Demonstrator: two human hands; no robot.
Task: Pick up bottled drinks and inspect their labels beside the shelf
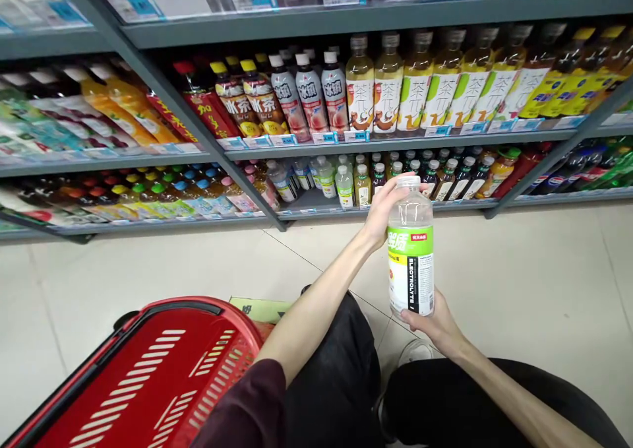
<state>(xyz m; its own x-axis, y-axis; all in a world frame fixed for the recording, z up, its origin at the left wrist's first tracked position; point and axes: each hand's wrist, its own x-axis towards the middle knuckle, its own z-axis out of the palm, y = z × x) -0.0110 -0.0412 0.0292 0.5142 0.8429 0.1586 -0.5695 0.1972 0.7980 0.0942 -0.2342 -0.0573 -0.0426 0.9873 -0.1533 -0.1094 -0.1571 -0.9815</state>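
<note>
A clear drink bottle with a green and white label reading "ELECTROLYTE" is held upright before me, above the floor. My left hand is closed around its neck, just below the white cap; some of its fingers are hidden behind the bottle. At the bottle's base, my right hand grips from below, the thumb across the lower front. Behind the bottle, similar green-labelled bottles stand on the bottom shelf.
A red shopping basket stands on the tiled floor at my left. Shelves full of bottled drinks run across the front, divided by grey slanting posts. My bent knees are below.
</note>
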